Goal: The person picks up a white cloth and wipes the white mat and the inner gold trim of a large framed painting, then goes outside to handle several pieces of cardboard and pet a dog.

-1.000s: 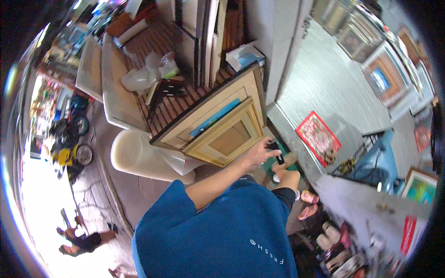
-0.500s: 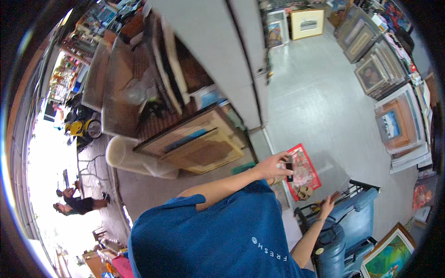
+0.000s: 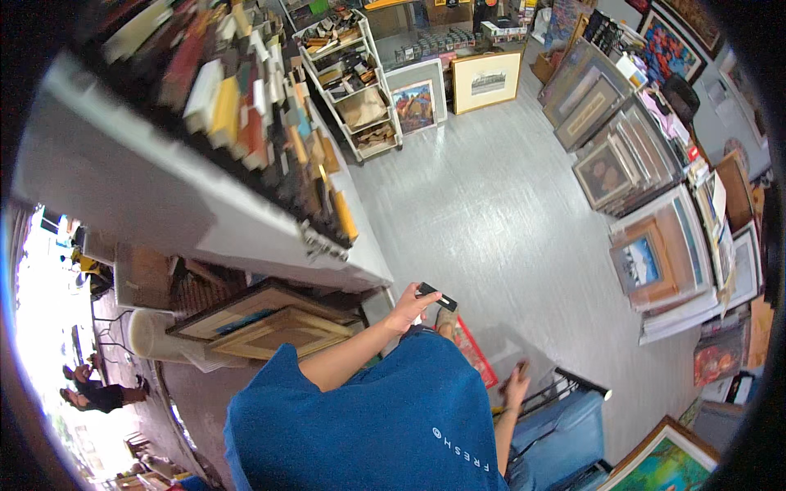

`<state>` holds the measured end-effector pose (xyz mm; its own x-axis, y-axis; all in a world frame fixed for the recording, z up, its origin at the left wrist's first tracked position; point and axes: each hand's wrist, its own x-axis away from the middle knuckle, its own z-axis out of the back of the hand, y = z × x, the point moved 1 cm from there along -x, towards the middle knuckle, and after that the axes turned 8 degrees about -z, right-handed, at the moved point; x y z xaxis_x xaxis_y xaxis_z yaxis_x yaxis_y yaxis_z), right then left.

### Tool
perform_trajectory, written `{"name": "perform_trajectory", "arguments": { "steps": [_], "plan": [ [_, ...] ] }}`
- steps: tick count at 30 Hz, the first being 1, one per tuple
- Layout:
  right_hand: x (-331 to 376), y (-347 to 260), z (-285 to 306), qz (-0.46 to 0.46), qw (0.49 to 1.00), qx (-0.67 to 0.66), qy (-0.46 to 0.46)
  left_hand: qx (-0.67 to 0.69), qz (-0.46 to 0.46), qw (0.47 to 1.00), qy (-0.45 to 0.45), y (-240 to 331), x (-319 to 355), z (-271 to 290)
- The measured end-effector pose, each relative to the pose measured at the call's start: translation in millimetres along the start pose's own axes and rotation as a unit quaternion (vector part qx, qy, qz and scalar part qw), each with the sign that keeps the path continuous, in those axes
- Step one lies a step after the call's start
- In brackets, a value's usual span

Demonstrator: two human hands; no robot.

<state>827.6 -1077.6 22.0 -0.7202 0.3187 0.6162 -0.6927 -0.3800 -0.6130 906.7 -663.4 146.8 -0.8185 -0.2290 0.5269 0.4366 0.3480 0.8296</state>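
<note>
My left hand (image 3: 409, 308) is raised in front of my blue shirt and grips a small flat black object (image 3: 436, 296) by one end. It hovers just off the corner of a long white counter (image 3: 205, 221), above the grey floor. My right hand (image 3: 516, 381) hangs lower at my right side. It is blurred, close to the black rim of a blue container (image 3: 565, 434), and whether it holds anything is unclear. A red printed sheet (image 3: 473, 353) lies on the floor between the two hands.
Wooden frames (image 3: 278, 327) lean under the counter. Its top is crowded with books and small boxes. A white shelf rack (image 3: 360, 90) stands further off. Several framed pictures (image 3: 647, 254) lean along the right wall. People (image 3: 94, 393) are outside at the far left.
The view has swung from the wooden frames toward the open floor and the picture stacks. My left hand kept hold of the black object. My right hand dropped lower beside the blue container.
</note>
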Motion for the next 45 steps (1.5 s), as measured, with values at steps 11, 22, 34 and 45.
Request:
{"name": "perform_trajectory", "arguments": {
  "steps": [11, 22, 34, 45],
  "plan": [
    [-137.4, -55.8, -12.4, -0.212, 0.956, 0.091, -0.184, 0.117, -0.118, 0.980, 0.106, 131.8, -186.0, -45.3],
    [-485.2, -445.7, -94.2, 0.172, 0.938, 0.070, -0.293, 0.242, -0.257, 0.865, 0.358, 240.4, -282.2, -21.5],
    [-20.9, -956.3, -317.3, 0.752, 0.388, -0.046, -0.532, 0.079, -0.518, 0.633, 0.571, 477.9, -233.6, 20.8],
    [125.7, -1001.3, -398.5, 0.601, 0.292, -0.158, -0.727, -0.095, -0.511, 0.427, 0.740, 549.8, -168.6, 46.5]
  ]
}}
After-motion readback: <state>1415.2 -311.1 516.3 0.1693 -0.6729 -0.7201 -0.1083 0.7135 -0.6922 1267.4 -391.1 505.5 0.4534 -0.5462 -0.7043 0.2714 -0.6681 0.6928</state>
